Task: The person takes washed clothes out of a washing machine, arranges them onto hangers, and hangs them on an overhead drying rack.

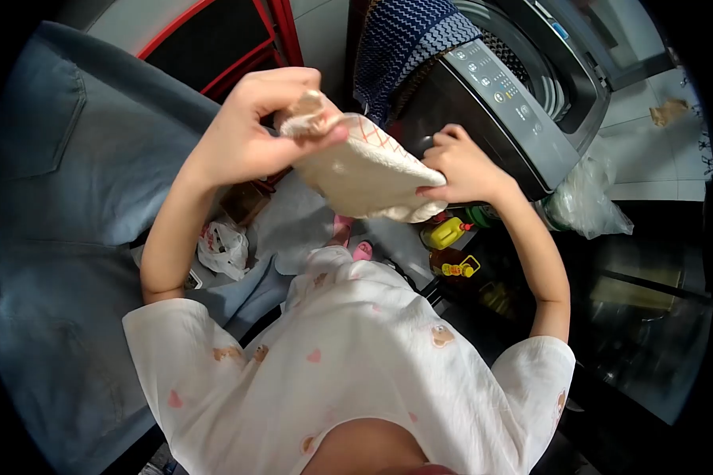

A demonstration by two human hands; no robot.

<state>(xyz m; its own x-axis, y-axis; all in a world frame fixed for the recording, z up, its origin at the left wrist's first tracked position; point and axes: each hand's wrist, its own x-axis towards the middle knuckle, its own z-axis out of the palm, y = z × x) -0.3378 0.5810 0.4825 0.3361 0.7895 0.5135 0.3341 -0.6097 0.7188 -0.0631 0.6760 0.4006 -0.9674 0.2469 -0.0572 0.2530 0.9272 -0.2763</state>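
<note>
A cream cloth point(368, 178) with a red crisscross pattern along its upper edge is stretched between my hands in front of my body. My left hand point(265, 127) pinches its left end, where a bunched part sticks up between thumb and fingers. At the cloth's right end, my right hand point(459, 166) grips the edge with thumb and curled fingers. Both hands hold the cloth up above the floor.
An open top-loading washing machine point(491, 103) stands ahead on the right, a blue patterned cloth point(404, 47) over its edge. Large blue denim point(79, 206) hangs at left. Below are a white plastic bag point(223, 249), a yellow bottle point(445, 233) and a clear bag point(586, 198).
</note>
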